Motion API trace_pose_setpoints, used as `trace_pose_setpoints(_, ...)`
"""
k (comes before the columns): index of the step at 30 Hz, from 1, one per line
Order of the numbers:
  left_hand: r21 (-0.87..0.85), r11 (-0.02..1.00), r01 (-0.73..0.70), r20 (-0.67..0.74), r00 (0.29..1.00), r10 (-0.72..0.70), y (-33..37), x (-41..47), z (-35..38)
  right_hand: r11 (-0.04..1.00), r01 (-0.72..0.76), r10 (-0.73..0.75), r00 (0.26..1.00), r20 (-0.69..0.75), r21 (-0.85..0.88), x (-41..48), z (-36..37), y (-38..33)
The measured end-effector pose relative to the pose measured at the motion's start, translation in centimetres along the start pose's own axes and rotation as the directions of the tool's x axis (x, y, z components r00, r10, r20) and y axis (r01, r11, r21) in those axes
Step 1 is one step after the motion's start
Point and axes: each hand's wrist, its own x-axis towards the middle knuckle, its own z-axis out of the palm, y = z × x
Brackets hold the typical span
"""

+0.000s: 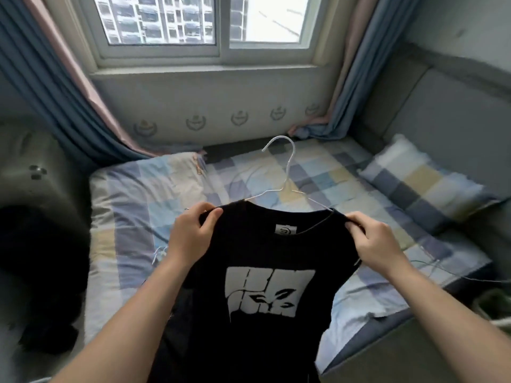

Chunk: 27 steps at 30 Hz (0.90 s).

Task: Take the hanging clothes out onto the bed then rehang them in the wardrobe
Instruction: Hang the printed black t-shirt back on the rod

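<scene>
Two hands (left hand [190,233], right hand [376,239]) pinch the black shirt [265,261] hanging between them

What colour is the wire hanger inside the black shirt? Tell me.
White; the hanger shows best in the head view.

Matt black cloth T-shirt [265,272] on a thin white smooth wire hanger [287,172]; soft, creased checked cotton bedsheet [132,217]
</scene>
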Motion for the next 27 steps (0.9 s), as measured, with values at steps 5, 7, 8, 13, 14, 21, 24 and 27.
trace_pose_setpoints(5,-0.009,0.981,-0.193,-0.017,0.981,0.193,9.2,1.7,4.9,0.999,-0.041,0.043,0.987,-0.155,0.017,-4.1,-9.5,2.6)
trace_pose_setpoints(7,-0.034,0.966,-0.257,-0.024,0.966,0.256,13.5,1.7,7.3,0.999,-0.034,0.036,0.972,-0.232,0.014,-6.1,-13.2,4.1)
trace_pose_setpoints(8,-0.04,0.956,-0.29,-0.033,0.957,0.289,15.7,1.5,8.5,1.0,-0.03,0.029,0.963,-0.267,0.0,-7.2,-15.2,4.8)
trace_pose_setpoints(13,-0.022,0.896,-0.443,-0.058,0.895,0.441,27.4,-1.2,15.6,0.994,-0.07,0.026,0.902,-0.43,-0.086,-13.2,-25.5,9.2)
trace_pose_setpoints(14,-0.033,0.884,-0.465,-0.058,0.884,0.463,29.7,-2.1,17.2,0.991,-0.084,0.028,0.884,-0.466,-0.099,-14.5,-27.7,10.2)
trace_pose_setpoints(21,-0.194,0.803,-0.564,-0.042,0.822,0.568,45.8,-9.3,29.7,0.962,-0.205,0.045,0.774,-0.631,-0.182,-25.4,-43.3,16.7)
trace_pose_setpoints(24,-0.268,0.754,-0.6,-0.019,0.786,0.618,52.2,-12.1,34.9,0.927,-0.292,0.053,0.722,-0.69,-0.235,-30.3,-49.4,19.0)
trace_pose_setpoints(27,-0.335,0.708,-0.622,0.013,0.748,0.663,58.6,-14.8,39.9,0.884,-0.386,0.069,0.663,-0.745,-0.262,-35.1,-54.9,20.6)
